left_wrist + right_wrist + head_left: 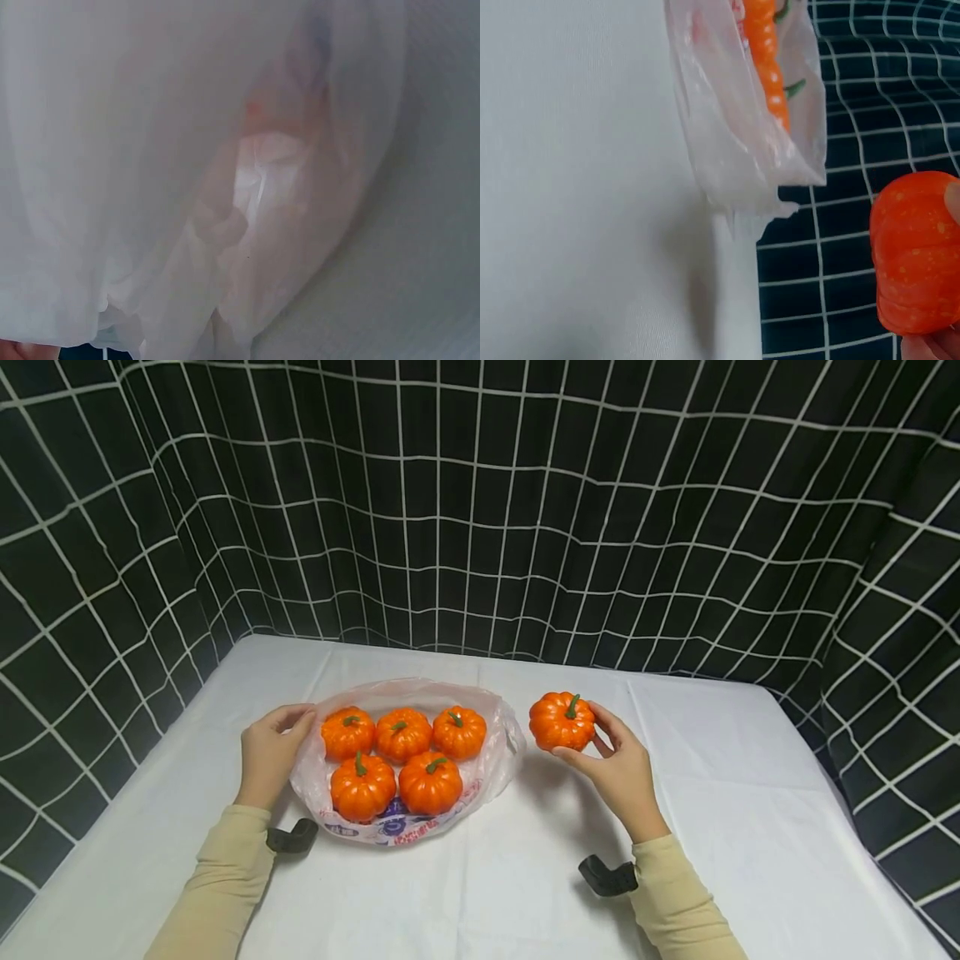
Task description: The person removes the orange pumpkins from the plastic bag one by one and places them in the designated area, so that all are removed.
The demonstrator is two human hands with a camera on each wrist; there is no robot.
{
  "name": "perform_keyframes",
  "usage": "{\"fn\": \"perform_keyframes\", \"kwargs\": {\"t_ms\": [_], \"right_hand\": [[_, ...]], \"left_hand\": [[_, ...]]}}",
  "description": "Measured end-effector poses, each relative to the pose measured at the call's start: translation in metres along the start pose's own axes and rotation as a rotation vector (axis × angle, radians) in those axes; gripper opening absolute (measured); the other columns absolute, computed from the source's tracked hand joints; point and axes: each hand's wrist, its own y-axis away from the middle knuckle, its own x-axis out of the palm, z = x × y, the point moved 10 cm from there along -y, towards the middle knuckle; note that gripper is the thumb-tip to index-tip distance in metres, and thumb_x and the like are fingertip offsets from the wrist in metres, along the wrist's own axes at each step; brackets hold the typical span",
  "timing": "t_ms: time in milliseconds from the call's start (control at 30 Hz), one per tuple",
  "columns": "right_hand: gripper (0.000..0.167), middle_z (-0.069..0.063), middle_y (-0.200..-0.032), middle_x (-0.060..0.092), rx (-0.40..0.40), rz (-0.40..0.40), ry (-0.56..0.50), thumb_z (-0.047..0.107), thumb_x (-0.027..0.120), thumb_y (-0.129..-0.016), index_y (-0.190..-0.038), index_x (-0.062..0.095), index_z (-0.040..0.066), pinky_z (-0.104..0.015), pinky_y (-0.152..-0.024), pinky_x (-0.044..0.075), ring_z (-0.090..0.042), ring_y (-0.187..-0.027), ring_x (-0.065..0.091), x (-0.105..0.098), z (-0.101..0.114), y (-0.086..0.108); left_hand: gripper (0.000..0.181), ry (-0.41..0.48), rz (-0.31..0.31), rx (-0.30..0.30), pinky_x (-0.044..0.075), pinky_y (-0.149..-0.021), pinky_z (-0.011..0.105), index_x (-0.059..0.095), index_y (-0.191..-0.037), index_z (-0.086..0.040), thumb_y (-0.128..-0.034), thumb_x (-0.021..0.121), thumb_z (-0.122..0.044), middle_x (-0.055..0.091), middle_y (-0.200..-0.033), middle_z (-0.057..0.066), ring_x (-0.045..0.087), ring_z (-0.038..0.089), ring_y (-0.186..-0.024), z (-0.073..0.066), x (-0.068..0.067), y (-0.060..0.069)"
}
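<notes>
Nearest the lens, clad in beige fabric sleeves (228, 868): pinching the rim of a translucent whitish plastic bag (504, 768) with the left hand (272, 752), gripping a glossy orange ribbed pumpkin with a green stem (557, 722) between thumb and fingers of the right hand (621, 772). Holding it raised off the white cloth-covered table (750, 793), just right of the bag, not touching! Tallying up: all but one bagged, by the look of it, though unable to tell whether going in or coming out. Peering into the wide-open bag: five matching orange pumpkins (402, 739), three far, two near.
</notes>
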Motion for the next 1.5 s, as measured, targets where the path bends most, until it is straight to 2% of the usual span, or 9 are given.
{"fn": "perform_keyframes", "kwargs": {"t_ms": [367, 667, 833, 1133, 1500], "right_hand": [[0.085, -0.010, -0.156, 0.044, 0.050, -0.026, -0.009, 0.021, 0.086, -0.077, -0.149, 0.043, 0.007, -0.034, -0.113, 0.040, -0.025, -0.146, 0.040, -0.011, -0.018, -0.007], [0.083, -0.011, -0.155, 0.044, 0.095, -0.041, 0.014, 0.020, 0.085, -0.079, -0.149, 0.042, 0.005, -0.036, -0.114, 0.039, -0.025, -0.145, 0.040, -0.019, -0.035, -0.013], [0.084, -0.011, -0.155, 0.044, 0.123, -0.049, 0.010, 0.020, 0.085, -0.078, -0.149, 0.042, 0.005, -0.035, -0.115, 0.039, -0.025, -0.145, 0.040, -0.023, -0.045, -0.017], [0.087, -0.018, -0.156, 0.041, 0.179, -0.037, -0.001, 0.020, 0.083, -0.081, -0.152, 0.035, 0.002, -0.037, -0.117, 0.037, -0.026, -0.147, 0.037, -0.031, -0.064, -0.024], [0.085, -0.020, -0.157, 0.038, 0.216, -0.009, 0.015, 0.018, 0.079, -0.084, -0.153, 0.033, 0.000, -0.039, -0.120, 0.034, -0.029, -0.149, 0.034, -0.031, -0.080, -0.026]], "left_hand": [[0.029, 0.002, -0.008, 0.012, 0.049, -0.106, 0.050, 0.071, -0.117, -0.001, -0.0960, 0.065, -0.021, 0.071, -0.118, 0.021, 0.064, 0.037, -0.117, -0.001, -0.001, 0.000], [0.030, -0.001, 0.004, -0.012, 0.048, -0.107, 0.048, 0.070, -0.118, -0.003, -0.0971, 0.064, -0.023, 0.070, -0.122, 0.019, 0.062, 0.036, -0.121, 0.003, -0.001, 0.002], [0.029, -0.006, -0.004, 0.006, 0.049, -0.106, 0.049, 0.070, -0.117, -0.002, -0.0972, 0.063, -0.022, 0.070, -0.121, 0.020, 0.062, 0.036, -0.120, 0.002, -0.001, 0.001], [0.028, 0.006, -0.013, 0.019, 0.049, -0.106, 0.050, 0.071, -0.115, 0.000, -0.0967, 0.064, -0.019, 0.071, -0.119, 0.022, 0.063, 0.038, -0.118, -0.001, -0.001, 0.000], [0.028, 0.022, -0.001, 0.001, 0.048, -0.107, 0.051, 0.071, -0.115, -0.002, -0.0969, 0.064, -0.022, 0.071, -0.119, 0.021, 0.062, 0.037, -0.120, 0.002, 0.000, 0.000]]}}
